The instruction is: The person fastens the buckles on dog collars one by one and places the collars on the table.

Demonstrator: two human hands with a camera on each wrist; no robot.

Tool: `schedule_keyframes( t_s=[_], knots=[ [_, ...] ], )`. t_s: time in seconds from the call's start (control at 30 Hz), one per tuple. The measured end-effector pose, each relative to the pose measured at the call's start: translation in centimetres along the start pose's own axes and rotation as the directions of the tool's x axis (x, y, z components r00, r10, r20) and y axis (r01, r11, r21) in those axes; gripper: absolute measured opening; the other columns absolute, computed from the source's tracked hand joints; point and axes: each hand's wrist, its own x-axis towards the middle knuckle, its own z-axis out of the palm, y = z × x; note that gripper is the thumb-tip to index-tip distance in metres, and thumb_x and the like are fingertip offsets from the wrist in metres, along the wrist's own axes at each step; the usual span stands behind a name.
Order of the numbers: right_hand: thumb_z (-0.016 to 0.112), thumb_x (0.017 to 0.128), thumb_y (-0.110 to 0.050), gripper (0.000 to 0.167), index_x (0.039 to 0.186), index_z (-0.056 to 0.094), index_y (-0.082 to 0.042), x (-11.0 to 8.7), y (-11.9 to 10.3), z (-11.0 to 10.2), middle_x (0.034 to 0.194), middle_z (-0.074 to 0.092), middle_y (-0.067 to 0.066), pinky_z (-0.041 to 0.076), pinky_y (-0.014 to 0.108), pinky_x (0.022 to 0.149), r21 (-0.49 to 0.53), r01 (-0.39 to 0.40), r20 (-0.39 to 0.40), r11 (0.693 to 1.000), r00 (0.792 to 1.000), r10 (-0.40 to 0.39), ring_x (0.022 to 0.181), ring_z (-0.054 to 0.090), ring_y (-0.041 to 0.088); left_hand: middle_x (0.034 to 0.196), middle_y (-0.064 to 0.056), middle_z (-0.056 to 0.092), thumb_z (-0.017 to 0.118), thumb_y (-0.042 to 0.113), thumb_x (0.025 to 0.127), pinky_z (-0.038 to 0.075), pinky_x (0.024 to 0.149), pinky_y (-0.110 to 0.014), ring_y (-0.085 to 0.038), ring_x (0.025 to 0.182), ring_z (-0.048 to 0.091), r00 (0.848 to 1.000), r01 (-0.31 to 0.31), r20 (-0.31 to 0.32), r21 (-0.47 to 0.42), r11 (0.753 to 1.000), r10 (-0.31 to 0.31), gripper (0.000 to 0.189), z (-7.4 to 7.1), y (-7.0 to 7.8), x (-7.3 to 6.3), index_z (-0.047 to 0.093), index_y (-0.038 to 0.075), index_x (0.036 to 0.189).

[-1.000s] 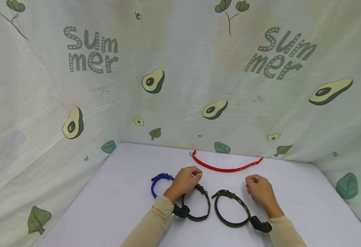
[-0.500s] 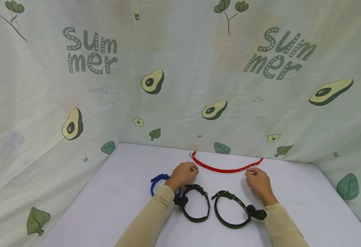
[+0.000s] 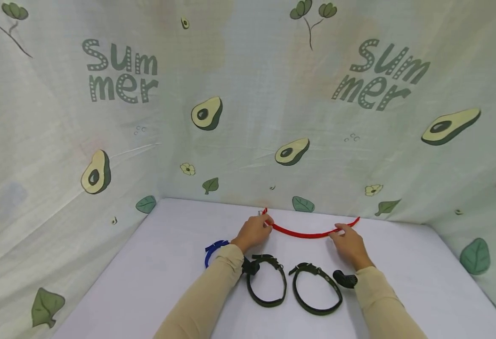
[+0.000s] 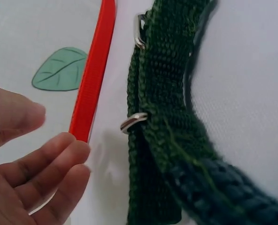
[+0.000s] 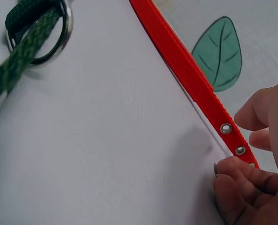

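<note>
A red collar point(image 3: 303, 235) with metal eyelets lies unbuckled in a shallow curve at the back of the table. My left hand point(image 3: 254, 231) is at its buckle end; in the left wrist view the thumb is apart from the fingers, whose tips meet the red strap point(image 4: 93, 70). Near the other end is my right hand point(image 3: 349, 242). In the right wrist view its thumb and fingertips point(image 5: 233, 171) stand on either side of the strap by the eyelets, the fingers touching its edge and the thumb not pressed on it.
Two dark green collars, a left one point(image 3: 269, 304) and a right one point(image 3: 320, 312), lie as buckled loops nearer me. A blue collar point(image 3: 217, 245) is partly hidden behind my left forearm. A printed cloth point(image 3: 248, 94) hangs behind the white table point(image 3: 146, 282).
Both hands have moved forward, away from me, to the red collar. More of the left green collar shows, and my left sleeve now covers more of the blue one.
</note>
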Motion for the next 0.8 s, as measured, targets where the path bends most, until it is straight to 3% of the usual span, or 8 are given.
schedule_keyframes(
  t_s=[0.23, 0.4, 0.57, 0.7, 0.8],
  knots=[
    [0.049, 0.101, -0.025, 0.047, 0.136, 0.051, 0.007, 0.4, -0.4, -0.1, 0.126, 0.057, 0.03, 0.042, 0.059, 0.098, -0.021, -0.038, 0.026, 0.999, 0.999, 0.038, 0.114, 0.053, 0.044, 0.12, -0.005, 0.068, 0.063, 0.018, 0.098, 0.051, 0.09, -0.041, -0.019, 0.1, 0.06, 0.999, 0.043, 0.017, -0.012, 0.999, -0.043, 0.03, 0.2, 0.6, 0.7, 0.069, 0.018, 0.128],
    [0.05, 0.1, -0.026, 0.044, 0.128, 0.055, 0.008, -0.1, 0.4, -0.4, 0.114, 0.062, 0.025, 0.047, 0.052, 0.09, 0.024, -0.07, 0.024, 0.997, 0.997, 0.07, 0.102, 0.058, 0.038, 0.13, -0.003, 0.065, 0.064, 0.018, 0.098, 0.048, 0.096, -0.044, -0.023, 0.111, 0.057, 0.995, 0.07, 0.065, 0.021, 0.997, -0.072, 0.028, 1.2, 0.9, 0.9, 0.071, 0.018, 0.125],
    [0.048, 0.1, -0.027, 0.042, 0.125, 0.057, 0.006, -0.6, 1.1, -0.8, 0.102, 0.064, 0.017, 0.047, 0.035, 0.072, 0.074, -0.101, 0.02, 0.992, 0.995, 0.1, 0.08, 0.06, 0.023, 0.129, -0.003, 0.065, 0.064, 0.021, 0.098, 0.047, 0.099, -0.045, -0.024, 0.118, 0.058, 0.995, 0.024, 0.091, 0.061, 0.998, -0.029, 0.029, 1.7, 0.9, 1.0, 0.07, 0.017, 0.126],
    [0.049, 0.099, -0.025, 0.039, 0.119, 0.059, 0.006, -0.6, 1.2, -0.8, 0.098, 0.064, 0.015, 0.047, 0.033, 0.07, 0.082, -0.07, 0.015, 0.994, 0.998, 0.069, 0.08, 0.06, 0.024, 0.131, -0.004, 0.064, 0.063, 0.02, 0.098, 0.048, 0.098, -0.044, -0.022, 0.113, 0.059, 0.997, 0.003, 0.076, 0.058, 0.998, -0.007, 0.034, 1.8, 0.4, 1.4, 0.065, 0.018, 0.132],
    [0.051, 0.098, -0.023, 0.034, 0.114, 0.061, 0.004, -0.6, 1.0, -0.2, 0.098, 0.065, 0.015, 0.046, 0.035, 0.074, 0.062, -0.04, 0.016, 0.997, 0.999, 0.039, 0.087, 0.059, 0.028, 0.137, -0.004, 0.061, 0.062, 0.02, 0.099, 0.046, 0.102, -0.044, -0.02, 0.116, 0.057, 0.995, 0.027, 0.091, 0.059, 0.998, -0.032, 0.041, 1.6, -0.3, 1.5, 0.059, 0.023, 0.14]
  ],
)
